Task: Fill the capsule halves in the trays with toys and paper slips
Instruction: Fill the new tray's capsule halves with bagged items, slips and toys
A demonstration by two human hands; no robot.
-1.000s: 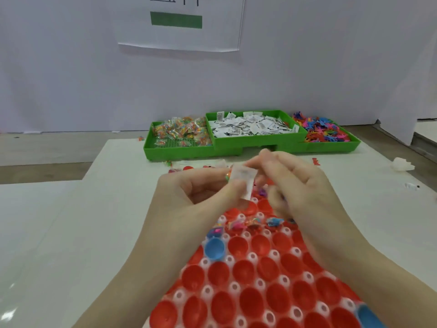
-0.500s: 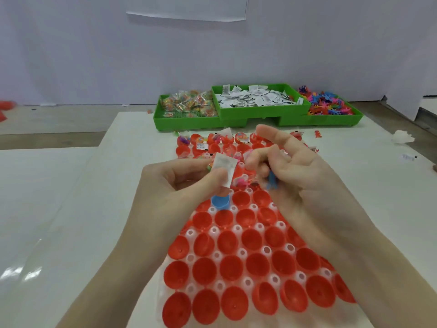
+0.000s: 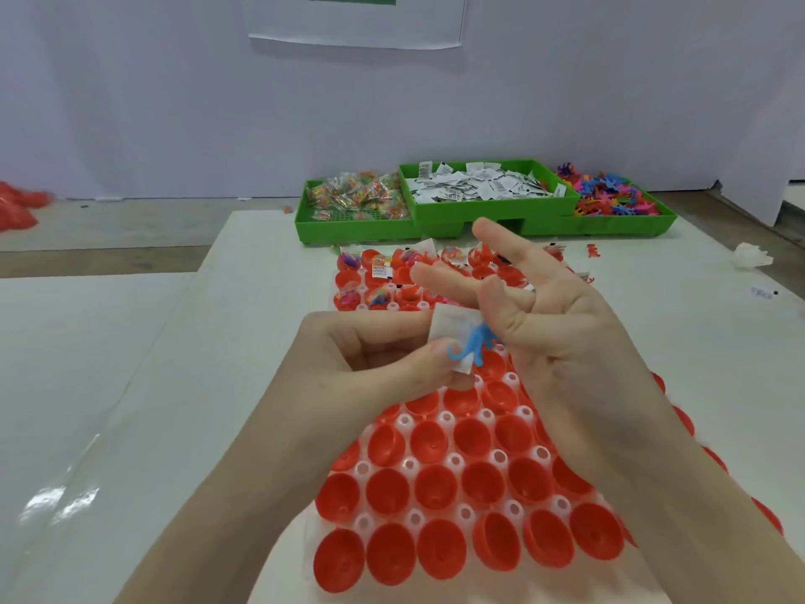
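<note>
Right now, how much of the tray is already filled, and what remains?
Done: the far rows of red capsule halves already hold toys and paper slips. In hand: the left hand pinches a white paper slip with a blue toy dinosaur against it; the right hand is spread open beside them. Left: the near rows of capsule halves are all empty.

Taped to the wall, top centre: white paper sheet (image 3: 355, 20). Far left edge: red plastic bags (image 3: 19, 207). Right edge: crumpled white scrap (image 3: 752, 257).
</note>
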